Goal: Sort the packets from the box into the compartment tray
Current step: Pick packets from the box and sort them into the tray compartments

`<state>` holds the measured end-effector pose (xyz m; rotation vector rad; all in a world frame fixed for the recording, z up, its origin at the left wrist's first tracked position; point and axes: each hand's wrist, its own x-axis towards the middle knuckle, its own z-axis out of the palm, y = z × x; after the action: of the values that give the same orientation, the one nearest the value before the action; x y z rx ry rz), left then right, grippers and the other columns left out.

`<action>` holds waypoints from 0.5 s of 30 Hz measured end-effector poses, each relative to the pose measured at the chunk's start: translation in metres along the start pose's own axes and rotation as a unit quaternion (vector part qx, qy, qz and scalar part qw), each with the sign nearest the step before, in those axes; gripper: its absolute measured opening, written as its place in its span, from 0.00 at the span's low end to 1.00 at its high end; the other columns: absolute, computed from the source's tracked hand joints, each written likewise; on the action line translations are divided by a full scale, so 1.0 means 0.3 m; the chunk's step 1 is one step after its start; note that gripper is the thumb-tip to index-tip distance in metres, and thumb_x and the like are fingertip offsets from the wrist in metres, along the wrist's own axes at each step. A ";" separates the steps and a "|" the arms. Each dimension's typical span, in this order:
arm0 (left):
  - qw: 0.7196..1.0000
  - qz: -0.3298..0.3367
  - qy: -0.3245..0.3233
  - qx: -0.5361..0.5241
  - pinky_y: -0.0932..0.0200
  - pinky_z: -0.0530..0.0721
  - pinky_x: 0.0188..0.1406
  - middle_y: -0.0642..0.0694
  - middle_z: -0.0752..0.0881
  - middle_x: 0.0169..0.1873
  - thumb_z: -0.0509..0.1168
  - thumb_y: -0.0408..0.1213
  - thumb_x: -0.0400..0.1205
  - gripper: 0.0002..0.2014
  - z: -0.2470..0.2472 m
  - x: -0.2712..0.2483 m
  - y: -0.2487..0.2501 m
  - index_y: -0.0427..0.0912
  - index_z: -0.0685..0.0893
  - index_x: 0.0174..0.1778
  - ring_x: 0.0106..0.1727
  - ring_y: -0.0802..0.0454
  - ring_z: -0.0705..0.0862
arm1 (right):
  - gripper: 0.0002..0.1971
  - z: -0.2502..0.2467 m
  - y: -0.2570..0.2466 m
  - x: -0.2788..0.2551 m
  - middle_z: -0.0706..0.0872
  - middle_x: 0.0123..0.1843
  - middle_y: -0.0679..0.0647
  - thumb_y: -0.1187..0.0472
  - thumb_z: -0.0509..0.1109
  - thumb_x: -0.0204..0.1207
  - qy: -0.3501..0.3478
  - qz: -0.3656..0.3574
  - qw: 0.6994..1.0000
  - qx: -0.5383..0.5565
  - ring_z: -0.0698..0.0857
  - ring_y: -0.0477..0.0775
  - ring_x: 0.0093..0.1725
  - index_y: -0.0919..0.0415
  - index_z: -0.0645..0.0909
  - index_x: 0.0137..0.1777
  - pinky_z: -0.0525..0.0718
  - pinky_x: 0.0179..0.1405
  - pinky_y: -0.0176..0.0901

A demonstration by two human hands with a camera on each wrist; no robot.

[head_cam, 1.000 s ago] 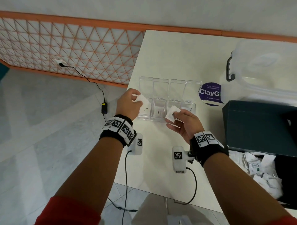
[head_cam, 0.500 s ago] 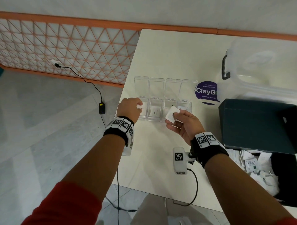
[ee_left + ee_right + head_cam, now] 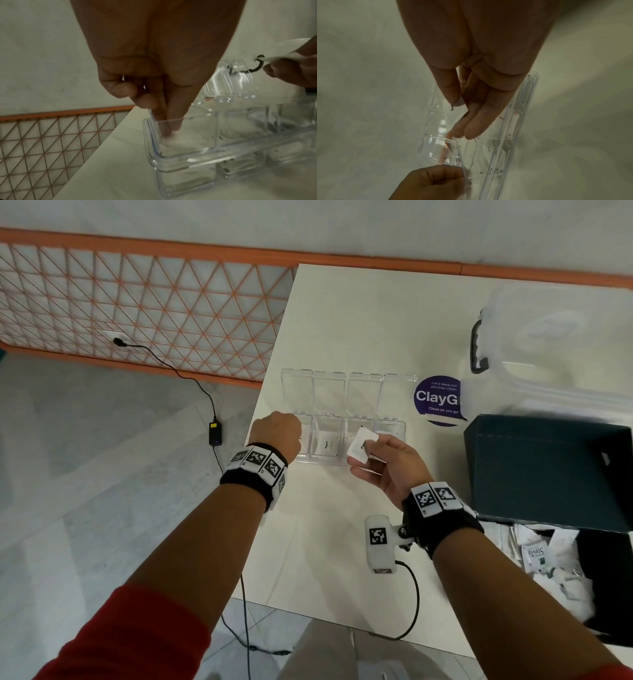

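A clear compartment tray (image 3: 322, 462) with its lids folded back lies near the table's left edge. My left hand (image 3: 279, 431) reaches into the leftmost compartment. In the left wrist view its thumb and forefinger (image 3: 169, 129) pinch a white packet (image 3: 176, 139) low inside that compartment of the tray (image 3: 188, 161). My right hand (image 3: 387, 463) pinches another white packet (image 3: 361, 445) just above the tray's front rim, by the third compartment. One packet (image 3: 327, 444) lies in the second compartment. The dark box (image 3: 548, 474) at right holds several white packets (image 3: 548, 559).
A clear storage tub (image 3: 555, 344) with a black handle stands at the back right, beside a purple round sticker (image 3: 436, 400). The table's left edge runs just left of the tray. A charger (image 3: 215, 433) and cable lie on the floor below.
My left hand has gone down from above the tray into the leftmost compartment with its packet. The right hand has kept its packet near the third compartment.
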<state>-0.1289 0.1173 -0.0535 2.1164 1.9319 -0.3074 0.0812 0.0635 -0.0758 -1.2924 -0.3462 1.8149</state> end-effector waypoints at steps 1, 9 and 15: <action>1.000 -0.003 0.006 -0.024 0.55 0.78 0.45 0.44 0.87 0.51 0.61 0.32 0.81 0.12 -0.006 -0.003 -0.005 0.43 0.87 0.55 0.51 0.44 0.85 | 0.08 0.002 -0.002 0.000 0.90 0.39 0.58 0.72 0.69 0.79 -0.001 0.000 1.000 -0.001 0.92 0.68 0.43 0.60 0.81 0.40 0.91 0.37 0.50; 0.938 0.099 0.050 -0.329 0.65 0.81 0.41 0.59 0.86 0.43 0.70 0.48 0.78 0.08 -0.062 -0.079 0.074 0.53 0.85 0.51 0.37 0.63 0.82 | 0.06 0.038 0.001 -0.001 0.87 0.38 0.57 0.70 0.69 0.80 -0.008 -0.016 0.998 -0.065 0.92 0.62 0.42 0.61 0.83 0.44 0.91 0.37 0.48; 0.891 0.053 0.032 -0.450 0.67 0.81 0.43 0.55 0.85 0.41 0.74 0.36 0.75 0.13 -0.022 -0.072 0.129 0.55 0.83 0.52 0.42 0.62 0.85 | 0.05 0.057 0.003 -0.001 0.88 0.33 0.56 0.72 0.70 0.79 -0.023 -0.025 0.994 -0.100 0.91 0.58 0.37 0.62 0.84 0.47 0.92 0.44 0.49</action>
<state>-0.0926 0.0960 -0.0384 1.5716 1.5108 0.5868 0.0659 0.0670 -0.0689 -1.3664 -0.5941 1.8054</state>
